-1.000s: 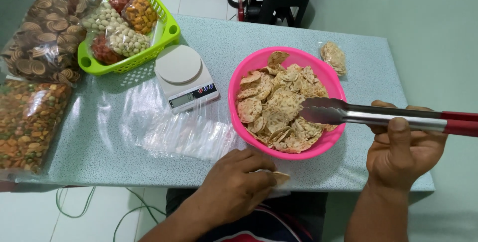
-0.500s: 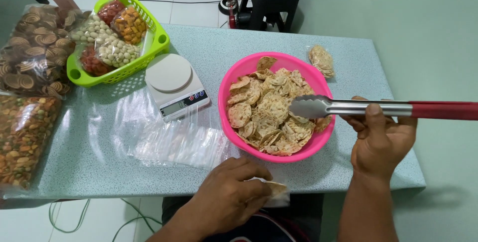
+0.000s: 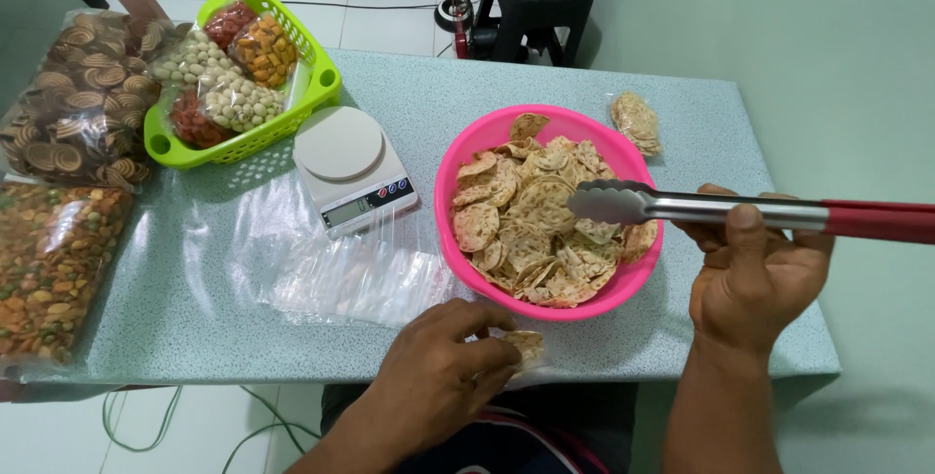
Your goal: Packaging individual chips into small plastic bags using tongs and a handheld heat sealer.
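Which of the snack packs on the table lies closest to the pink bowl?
The small clear bag of pale crackers lying alone on the tabletop just beyond the pink bowl, at its far right. The other packs sit in the green basket or along the table's left edge.

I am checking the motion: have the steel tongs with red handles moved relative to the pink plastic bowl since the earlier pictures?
Hardly. The steel tongs with red handles stay closed, tips over the right half of the pink plastic bowl of crackers, held by the right hand.

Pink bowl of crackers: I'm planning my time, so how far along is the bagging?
Done: one filled bag lies behind the pink bowl. In hand: left hand holds a small bag with a cracker; right hand holds tongs over the bowl. Left: the bowl looks nearly full.
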